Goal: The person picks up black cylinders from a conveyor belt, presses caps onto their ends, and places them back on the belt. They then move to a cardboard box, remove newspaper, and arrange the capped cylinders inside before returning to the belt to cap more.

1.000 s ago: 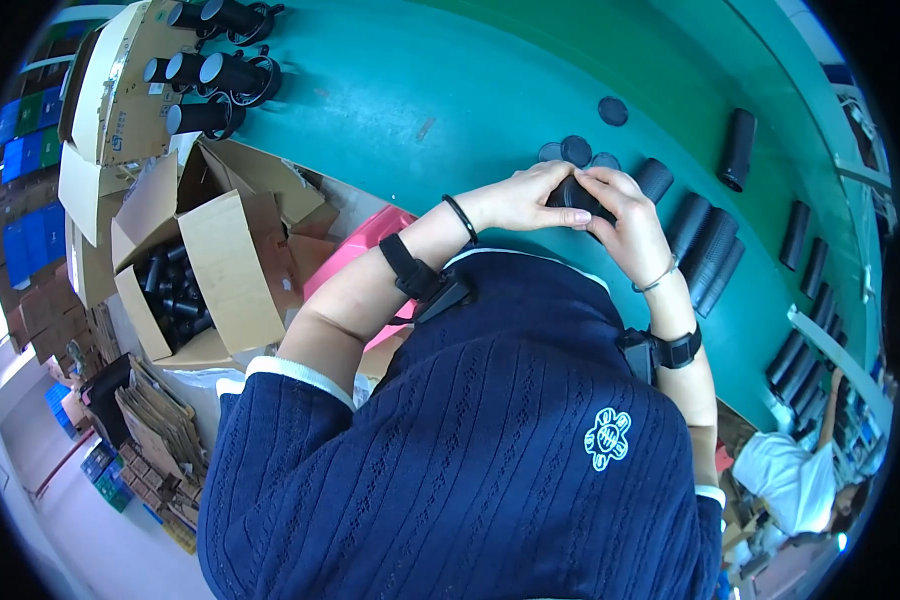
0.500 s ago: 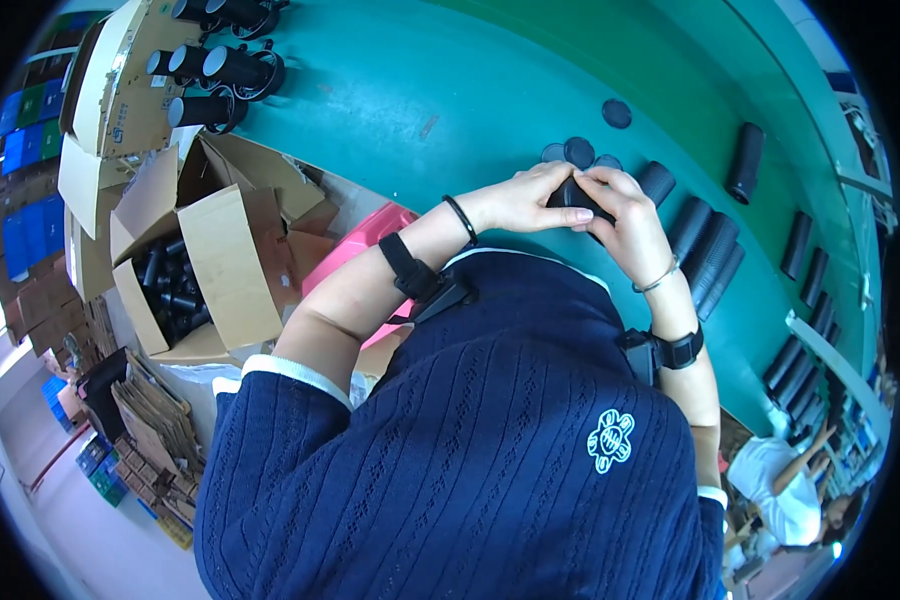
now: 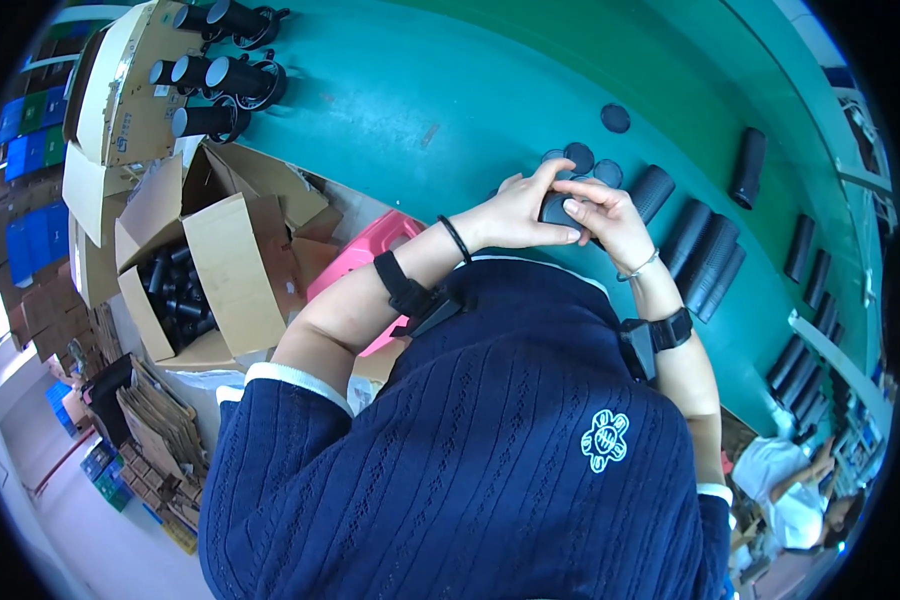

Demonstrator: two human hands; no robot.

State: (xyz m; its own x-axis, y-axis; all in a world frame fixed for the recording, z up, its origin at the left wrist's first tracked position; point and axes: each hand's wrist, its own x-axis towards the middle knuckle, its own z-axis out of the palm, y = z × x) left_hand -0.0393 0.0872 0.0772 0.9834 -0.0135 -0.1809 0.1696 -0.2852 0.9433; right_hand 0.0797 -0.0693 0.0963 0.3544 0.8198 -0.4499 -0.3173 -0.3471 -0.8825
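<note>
The left hand [image 3: 523, 213] and right hand [image 3: 615, 224] are close together, both clamped on a round black piece [image 3: 555, 211], partly hidden by them, over the near side of the bench [image 3: 400, 130]. Just beyond lie black discs [image 3: 578, 157]; black tubes [image 3: 712, 255] lie to the right, and an open cardboard box [image 3: 232, 275] of black parts [image 3: 178, 300] stands at the left

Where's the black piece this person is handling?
In the head view, the black piece is right of and above centre, between left hand and right hand, just below the black discs.
</note>
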